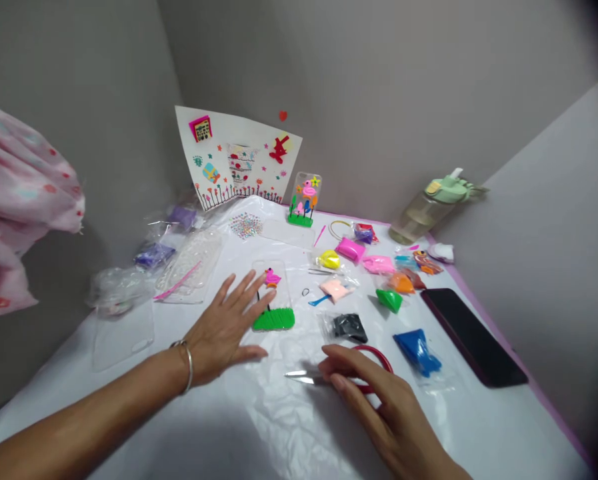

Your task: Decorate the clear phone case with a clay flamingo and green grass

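My left hand point(226, 327) lies flat and open on the white table cover, fingers spread, its fingertips touching a clear phone case point(273, 297) decorated with a green clay strip and a pink clay bird. My right hand point(373, 400) rests lower right, fingers loosely curled, its fingertips at a small metal tool point(301, 378) lying on the cover. A red ring-shaped object point(379, 357) sits partly under that hand. A silver bangle circles my left wrist.
Bags of coloured clay lie around: black point(349, 327), blue point(417, 351), green point(389, 299), orange, pink, yellow. A dark phone point(473, 335) lies right. A green-lidded bottle point(431, 203), a decorated card point(239, 160), another decorated case point(303, 200) and clear cases point(189, 267) stand behind.
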`<state>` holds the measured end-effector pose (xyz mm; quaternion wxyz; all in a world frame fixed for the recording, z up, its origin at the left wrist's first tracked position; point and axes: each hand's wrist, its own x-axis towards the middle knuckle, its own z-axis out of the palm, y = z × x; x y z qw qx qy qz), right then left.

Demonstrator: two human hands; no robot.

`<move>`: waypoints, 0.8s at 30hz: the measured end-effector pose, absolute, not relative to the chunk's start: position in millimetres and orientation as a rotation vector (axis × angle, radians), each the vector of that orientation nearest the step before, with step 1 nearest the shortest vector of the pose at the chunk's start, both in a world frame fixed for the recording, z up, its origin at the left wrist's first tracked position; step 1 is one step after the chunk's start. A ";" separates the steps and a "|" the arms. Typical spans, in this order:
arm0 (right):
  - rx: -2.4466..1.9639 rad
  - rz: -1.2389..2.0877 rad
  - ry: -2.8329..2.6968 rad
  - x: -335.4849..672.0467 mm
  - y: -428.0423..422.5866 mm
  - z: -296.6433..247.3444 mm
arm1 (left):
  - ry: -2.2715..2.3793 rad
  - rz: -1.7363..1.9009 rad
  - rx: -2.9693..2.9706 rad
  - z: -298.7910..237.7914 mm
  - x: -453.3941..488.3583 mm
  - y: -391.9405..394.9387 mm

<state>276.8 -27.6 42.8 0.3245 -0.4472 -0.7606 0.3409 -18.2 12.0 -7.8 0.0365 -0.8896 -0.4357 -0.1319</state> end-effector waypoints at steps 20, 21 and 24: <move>-1.226 0.837 -1.965 278.9 -29.6 48.0 | -1.939 -0.354 -3.013 15.7 -67.0 -103.6; -1.223 0.836 -1.969 279.0 -29.6 48.0 | -1.952 -0.300 -3.018 14.4 -66.7 -106.5; -1.207 0.841 -1.977 280.3 -29.0 48.4 | -2.081 -0.272 -2.841 16.5 -68.6 -110.2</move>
